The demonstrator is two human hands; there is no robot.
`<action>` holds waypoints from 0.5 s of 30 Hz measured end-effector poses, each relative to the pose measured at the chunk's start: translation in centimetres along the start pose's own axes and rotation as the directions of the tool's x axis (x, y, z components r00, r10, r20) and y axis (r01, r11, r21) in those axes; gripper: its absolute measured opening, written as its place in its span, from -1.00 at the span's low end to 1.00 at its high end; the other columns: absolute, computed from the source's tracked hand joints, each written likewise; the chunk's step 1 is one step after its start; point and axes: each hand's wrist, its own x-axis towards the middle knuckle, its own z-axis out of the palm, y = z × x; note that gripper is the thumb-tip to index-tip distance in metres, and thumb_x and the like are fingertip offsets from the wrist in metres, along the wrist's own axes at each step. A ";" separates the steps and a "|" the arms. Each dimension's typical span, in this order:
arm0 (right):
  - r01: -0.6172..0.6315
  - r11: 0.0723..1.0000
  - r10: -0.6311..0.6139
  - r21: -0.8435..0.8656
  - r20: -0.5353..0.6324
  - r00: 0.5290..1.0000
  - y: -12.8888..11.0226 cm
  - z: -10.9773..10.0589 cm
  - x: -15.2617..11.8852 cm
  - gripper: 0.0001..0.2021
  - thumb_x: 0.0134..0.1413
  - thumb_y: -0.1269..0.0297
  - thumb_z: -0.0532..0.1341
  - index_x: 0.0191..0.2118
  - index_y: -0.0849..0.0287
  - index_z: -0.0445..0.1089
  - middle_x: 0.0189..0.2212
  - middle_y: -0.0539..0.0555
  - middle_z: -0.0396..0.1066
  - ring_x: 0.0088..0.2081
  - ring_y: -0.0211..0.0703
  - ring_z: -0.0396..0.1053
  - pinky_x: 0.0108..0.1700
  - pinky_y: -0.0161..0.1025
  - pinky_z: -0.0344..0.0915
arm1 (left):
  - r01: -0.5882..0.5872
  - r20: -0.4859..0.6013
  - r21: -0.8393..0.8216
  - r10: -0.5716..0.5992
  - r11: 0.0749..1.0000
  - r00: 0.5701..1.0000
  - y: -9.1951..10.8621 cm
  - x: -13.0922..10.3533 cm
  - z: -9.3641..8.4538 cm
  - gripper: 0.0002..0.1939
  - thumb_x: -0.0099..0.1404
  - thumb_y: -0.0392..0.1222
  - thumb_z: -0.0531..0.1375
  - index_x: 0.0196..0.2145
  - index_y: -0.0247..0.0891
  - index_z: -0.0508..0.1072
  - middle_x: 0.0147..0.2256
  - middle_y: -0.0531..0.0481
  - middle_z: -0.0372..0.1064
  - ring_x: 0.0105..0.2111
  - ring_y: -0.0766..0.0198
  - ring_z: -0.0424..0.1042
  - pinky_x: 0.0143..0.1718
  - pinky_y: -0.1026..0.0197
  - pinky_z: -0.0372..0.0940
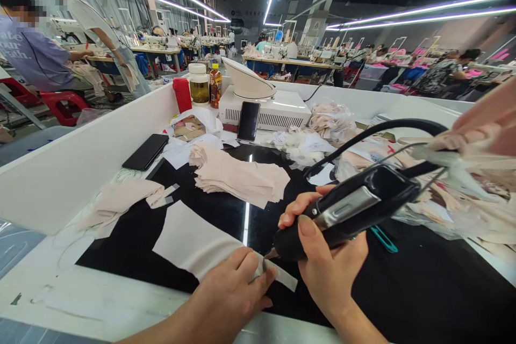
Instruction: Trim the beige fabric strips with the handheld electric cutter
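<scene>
My right hand (326, 258) is wrapped round a black corded handheld tool (346, 207), which has a silver metal lever along its top. Its pointed metal tip reaches down to a narrow pale strip (287, 279) at the end of a white fabric piece (189, 242). On that fabric, right beside the tip, my left hand (234, 285) pinches and presses with closed fingers. Part of the fabric is hidden under this hand. Behind it lies a stack of pale pink fabric pieces (242, 174) on the black glossy board (419, 285).
A black phone (145, 151) lies left, another phone (249, 121) leans on a white machine (266, 107). Jar (198, 86), drink bottle (215, 86) and red cup (182, 94) stand behind. Loose fabric (467, 199) heaps right, near a teal clip (384, 239). The tool's cord (374, 128) arches overhead.
</scene>
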 end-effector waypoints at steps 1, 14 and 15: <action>-0.003 1.000 0.003 -0.011 0.008 1.000 0.1 0.0 0.0 -0.68 0.18 0.39 0.41 -0.02 -0.01 0.37 -0.34 -0.10 0.47 -0.44 -0.27 0.49 -0.32 -0.22 0.54 | 0.001 0.000 -0.012 -0.001 1.000 1.000 0.0 -0.1 0.0 -0.59 0.53 -0.02 0.29 0.17 -0.32 0.41 -0.17 -0.11 0.45 -0.14 0.09 0.50 -0.22 0.21 0.49; 0.013 1.000 -0.013 0.023 0.004 1.000 0.4 1.7 0.3 -0.65 0.10 0.42 0.39 -0.05 0.02 0.33 -0.38 -0.12 0.47 -0.48 -0.28 0.45 -0.40 -0.27 0.49 | -0.029 0.060 0.000 0.029 1.000 0.998 -0.6 -0.6 -0.6 -0.64 0.57 -0.07 0.23 0.20 -0.27 0.40 -0.13 -0.14 0.46 -0.12 0.12 0.51 -0.17 0.22 0.54; 0.015 1.000 -0.015 0.005 0.002 1.000 0.4 1.8 0.3 -0.65 0.10 0.41 0.39 -0.05 0.02 0.32 -0.39 -0.12 0.47 -0.49 -0.28 0.45 -0.41 -0.27 0.49 | -0.031 0.061 0.000 0.031 1.000 0.998 -0.6 -0.6 -0.6 -0.64 0.58 -0.06 0.21 0.21 -0.27 0.40 -0.13 -0.14 0.46 -0.11 0.13 0.51 -0.15 0.23 0.54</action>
